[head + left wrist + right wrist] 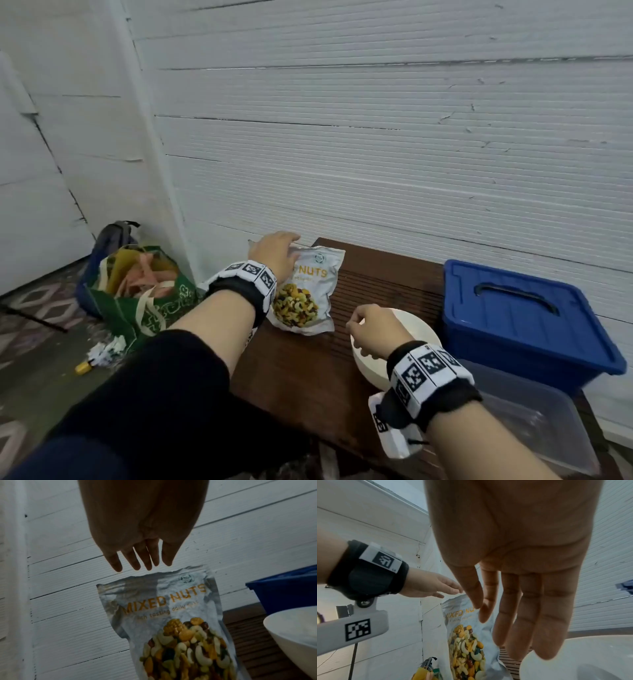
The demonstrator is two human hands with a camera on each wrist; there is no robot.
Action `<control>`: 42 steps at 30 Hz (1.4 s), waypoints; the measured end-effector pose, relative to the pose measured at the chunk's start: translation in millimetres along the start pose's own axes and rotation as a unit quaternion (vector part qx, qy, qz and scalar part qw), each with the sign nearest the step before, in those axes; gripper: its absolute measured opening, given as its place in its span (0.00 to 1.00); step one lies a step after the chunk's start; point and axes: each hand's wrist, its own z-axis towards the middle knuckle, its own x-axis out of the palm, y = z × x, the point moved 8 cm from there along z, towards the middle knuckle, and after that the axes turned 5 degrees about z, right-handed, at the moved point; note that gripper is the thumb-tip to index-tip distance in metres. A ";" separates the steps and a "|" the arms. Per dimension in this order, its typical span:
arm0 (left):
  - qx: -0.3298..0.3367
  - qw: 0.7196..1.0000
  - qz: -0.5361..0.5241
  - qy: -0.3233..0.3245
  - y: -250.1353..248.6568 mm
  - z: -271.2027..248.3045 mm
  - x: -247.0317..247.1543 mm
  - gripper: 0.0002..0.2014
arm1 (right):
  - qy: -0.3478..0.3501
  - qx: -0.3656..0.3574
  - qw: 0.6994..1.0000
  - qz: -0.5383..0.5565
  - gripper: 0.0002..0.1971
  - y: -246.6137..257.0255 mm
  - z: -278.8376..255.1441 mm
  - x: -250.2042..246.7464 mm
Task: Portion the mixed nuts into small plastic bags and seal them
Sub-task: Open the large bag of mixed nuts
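— What is seen of the nut pouch [306, 291]?
— A glossy, crinkled foil-like film. The table [387, 284] is dark ribbed wood.
— And the containers?
— The blue box [527, 318] is smooth plastic, the bowl [416, 325] matt white, the wall [376, 137] ridged, painted.

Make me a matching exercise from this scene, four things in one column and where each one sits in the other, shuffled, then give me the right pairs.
Things
1. mixed nuts bag
2. white bowl
3. blue lidded bin
4. green tote bag

Places
A. on the floor, left of the table
B. at the table's right end, against the wall
C. under the right hand
D. at the table's back left corner, beneath the left hand

Right pairs: 1-D, 2-C, 3-B, 4-A
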 end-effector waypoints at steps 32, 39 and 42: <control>0.006 0.996 -0.060 0.061 -25.7 -70.6 -11.8 0.12 | -0.198 0.018 0.914 0.353 0.15 43.2 -6.6 4.0; -0.007 0.973 -0.186 0.136 -15.9 -69.8 -4.3 0.08 | -0.142 0.047 0.857 0.493 0.07 35.6 1.6 20.6; -0.024 0.953 -0.260 0.156 -14.9 -71.5 0.6 0.08 | -0.115 0.057 0.829 0.545 0.06 32.6 2.4 26.5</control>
